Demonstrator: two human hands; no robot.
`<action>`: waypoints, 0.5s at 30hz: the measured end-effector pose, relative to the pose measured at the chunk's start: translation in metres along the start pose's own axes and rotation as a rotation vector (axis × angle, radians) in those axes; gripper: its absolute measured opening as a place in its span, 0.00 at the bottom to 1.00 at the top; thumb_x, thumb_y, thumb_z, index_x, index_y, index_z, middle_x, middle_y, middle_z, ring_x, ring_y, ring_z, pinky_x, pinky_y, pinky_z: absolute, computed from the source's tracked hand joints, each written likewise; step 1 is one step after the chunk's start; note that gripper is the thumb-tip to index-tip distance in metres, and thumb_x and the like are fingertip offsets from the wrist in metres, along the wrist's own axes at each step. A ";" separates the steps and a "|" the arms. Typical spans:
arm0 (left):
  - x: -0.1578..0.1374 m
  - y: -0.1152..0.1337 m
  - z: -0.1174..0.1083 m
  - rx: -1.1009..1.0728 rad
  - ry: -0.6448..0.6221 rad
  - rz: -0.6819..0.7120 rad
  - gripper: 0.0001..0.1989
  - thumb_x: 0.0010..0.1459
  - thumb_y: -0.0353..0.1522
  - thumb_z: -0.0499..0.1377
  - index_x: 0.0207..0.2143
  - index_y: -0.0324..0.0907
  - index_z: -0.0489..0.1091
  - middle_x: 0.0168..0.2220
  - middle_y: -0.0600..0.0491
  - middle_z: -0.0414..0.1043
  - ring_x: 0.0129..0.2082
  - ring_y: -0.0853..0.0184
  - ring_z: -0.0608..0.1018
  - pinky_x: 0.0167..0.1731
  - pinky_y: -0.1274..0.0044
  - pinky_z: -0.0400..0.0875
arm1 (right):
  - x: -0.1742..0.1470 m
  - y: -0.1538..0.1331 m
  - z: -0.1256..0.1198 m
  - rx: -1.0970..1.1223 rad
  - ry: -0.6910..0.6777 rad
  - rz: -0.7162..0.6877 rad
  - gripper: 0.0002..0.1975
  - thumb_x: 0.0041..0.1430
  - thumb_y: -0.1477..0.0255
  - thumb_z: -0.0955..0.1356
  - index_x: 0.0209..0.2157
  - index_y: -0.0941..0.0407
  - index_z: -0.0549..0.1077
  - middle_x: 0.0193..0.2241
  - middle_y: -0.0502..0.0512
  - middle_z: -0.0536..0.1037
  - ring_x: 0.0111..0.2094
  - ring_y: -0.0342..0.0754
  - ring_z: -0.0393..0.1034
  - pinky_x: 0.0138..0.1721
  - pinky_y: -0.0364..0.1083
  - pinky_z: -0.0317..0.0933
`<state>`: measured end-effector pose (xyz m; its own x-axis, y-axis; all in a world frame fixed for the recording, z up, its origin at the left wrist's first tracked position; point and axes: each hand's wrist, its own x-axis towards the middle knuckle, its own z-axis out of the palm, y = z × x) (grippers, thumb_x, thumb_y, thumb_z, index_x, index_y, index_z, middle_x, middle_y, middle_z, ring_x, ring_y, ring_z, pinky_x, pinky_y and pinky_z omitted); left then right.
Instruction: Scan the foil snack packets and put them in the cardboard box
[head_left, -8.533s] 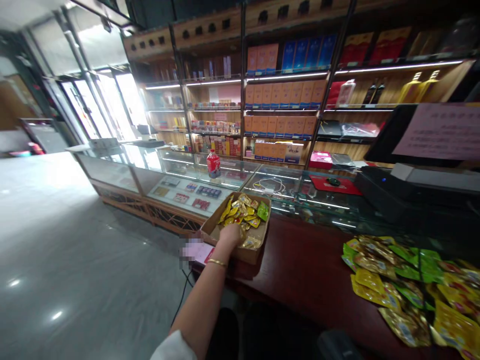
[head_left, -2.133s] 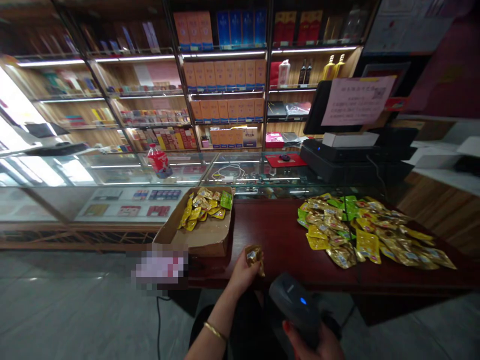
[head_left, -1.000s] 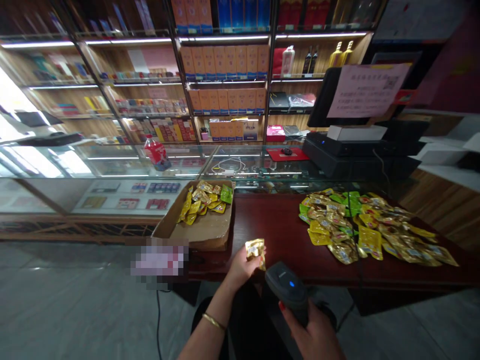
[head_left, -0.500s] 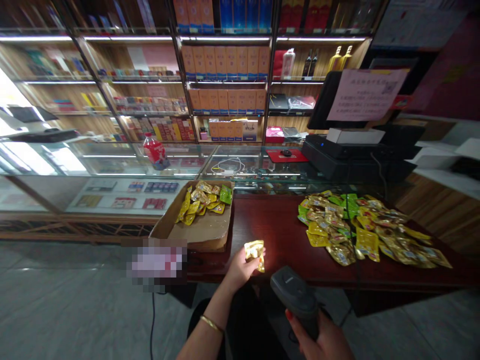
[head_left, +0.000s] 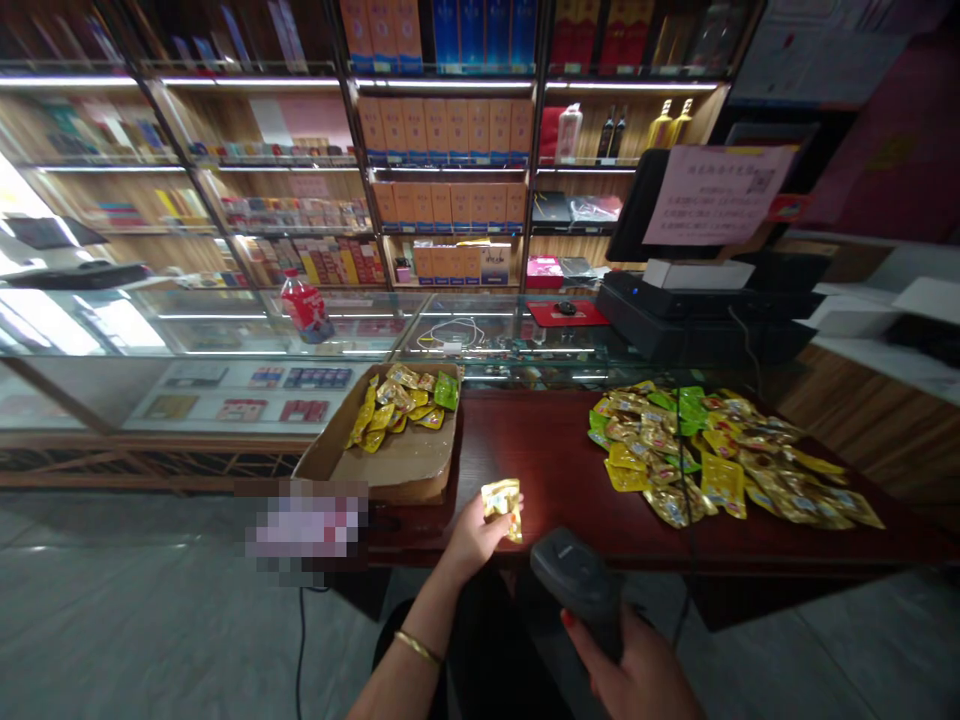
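Note:
Between the fingers of my left hand [head_left: 474, 537] is a small gold foil snack packet [head_left: 502, 500], held over the front edge of the dark red table [head_left: 517, 430]. Light falls on the packet. My right hand [head_left: 637, 660] is wrapped round the handle of a dark grey barcode scanner [head_left: 576, 578], whose head points at the packet from the right. On the table's right side lies a spread pile of gold, yellow and green packets [head_left: 667, 440]. An open cardboard box [head_left: 412, 475] at the left holds several similar packets [head_left: 401, 400].
Behind the table runs a glass counter [head_left: 360, 330] with a red-labelled bottle [head_left: 304, 310], a white cable [head_left: 452, 335] and a mouse [head_left: 566, 308] on a red pad. A monitor [head_left: 637, 205] with a paper sheet stands at the back right. A dark cable [head_left: 681, 430] hangs across the packet pile.
The view has shifted slightly, so the scene sits a little further left. Both hands keep their hold on the packet and the scanner, with hardly any change between them.

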<state>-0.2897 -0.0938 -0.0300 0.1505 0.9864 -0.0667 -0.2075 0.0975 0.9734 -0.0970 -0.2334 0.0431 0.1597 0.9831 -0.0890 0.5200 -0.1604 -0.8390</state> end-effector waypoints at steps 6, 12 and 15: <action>0.000 0.005 0.001 0.091 0.018 0.004 0.22 0.50 0.29 0.68 0.50 0.42 0.74 0.49 0.45 0.81 0.49 0.56 0.81 0.55 0.63 0.72 | 0.032 -0.010 0.023 -0.009 -0.098 -0.049 0.25 0.62 0.51 0.63 0.45 0.57 0.78 0.20 0.54 0.81 0.20 0.51 0.76 0.25 0.44 0.66; -0.001 0.012 0.003 0.047 -0.016 0.055 0.23 0.49 0.28 0.67 0.49 0.41 0.73 0.49 0.44 0.80 0.49 0.55 0.80 0.55 0.63 0.71 | 0.048 -0.012 0.038 0.100 -0.044 -0.122 0.23 0.60 0.54 0.65 0.45 0.56 0.78 0.33 0.59 0.85 0.25 0.51 0.78 0.27 0.44 0.68; -0.001 0.012 0.004 0.049 -0.020 0.067 0.26 0.47 0.27 0.67 0.50 0.42 0.73 0.51 0.44 0.79 0.51 0.55 0.80 0.58 0.62 0.69 | 0.050 -0.014 0.038 0.075 -0.085 -0.121 0.22 0.61 0.54 0.65 0.44 0.57 0.78 0.25 0.56 0.83 0.22 0.51 0.77 0.25 0.44 0.67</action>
<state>-0.2888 -0.0938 -0.0171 0.1572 0.9876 0.0026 -0.1705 0.0246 0.9851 -0.1283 -0.1789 0.0298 0.0261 0.9993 -0.0274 0.4662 -0.0365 -0.8839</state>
